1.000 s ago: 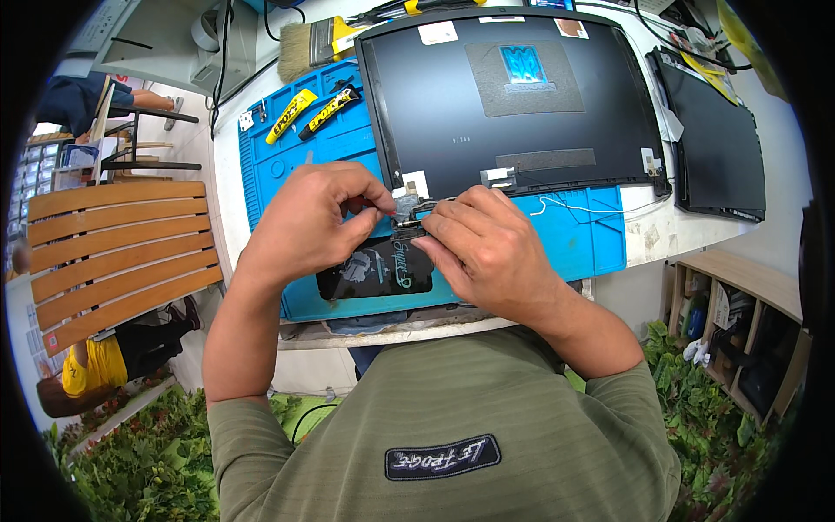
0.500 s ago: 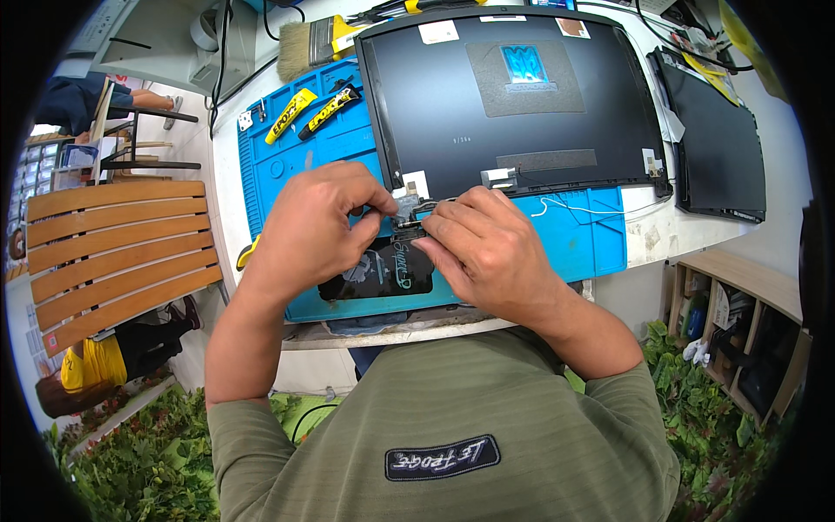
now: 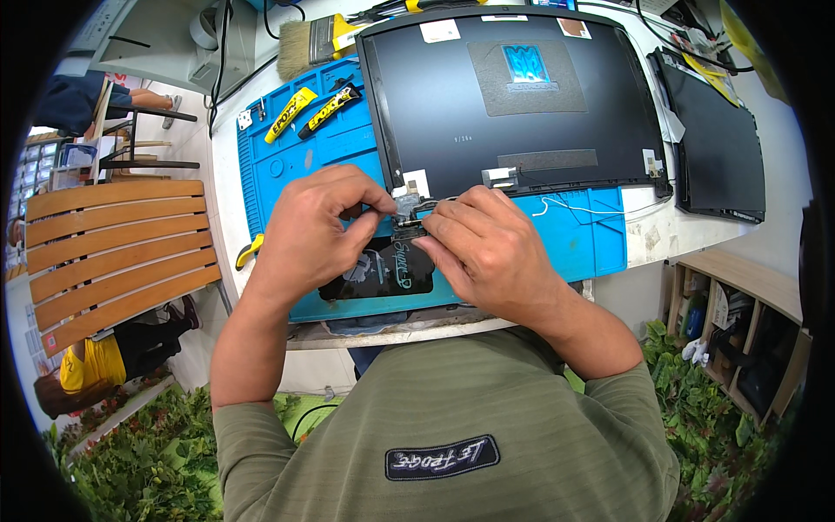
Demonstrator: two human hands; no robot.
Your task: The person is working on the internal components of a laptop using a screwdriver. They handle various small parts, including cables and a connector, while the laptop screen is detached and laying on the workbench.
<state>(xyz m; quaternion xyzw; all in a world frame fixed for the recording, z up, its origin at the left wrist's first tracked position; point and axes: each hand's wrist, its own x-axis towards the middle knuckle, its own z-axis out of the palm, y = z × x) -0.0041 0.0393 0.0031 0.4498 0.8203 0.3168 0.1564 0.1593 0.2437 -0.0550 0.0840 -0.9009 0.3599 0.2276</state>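
A dark laptop lid panel (image 3: 435,130) lies inner side up, its lower left corner between my hands. At that corner is a small metal hinge (image 3: 407,228) with grey residue around it. My right hand (image 3: 491,248) is closed, thumb and fingertips pinching the hinge's right side. My left hand (image 3: 317,230) is curled at the hinge's left, index fingertip and thumb close to the corner. What its fingertips hold, if anything, is too small to make out. Beneath the hands lies a black, glossy rectangular piece with printed graphics (image 3: 361,277), partly covered.
A blue work mat (image 3: 304,165) lies under the panel. On it are a yellow glue tube (image 3: 290,115) and a black-and-yellow tube (image 3: 330,111). A wide brush (image 3: 317,45) rests behind. Another dark panel (image 3: 709,139) stands at right; a white cable (image 3: 583,209) trails nearby.
Both hands stay at the hinge. My left hand and forearm have shifted very slightly to the right; the panel has hardly moved.
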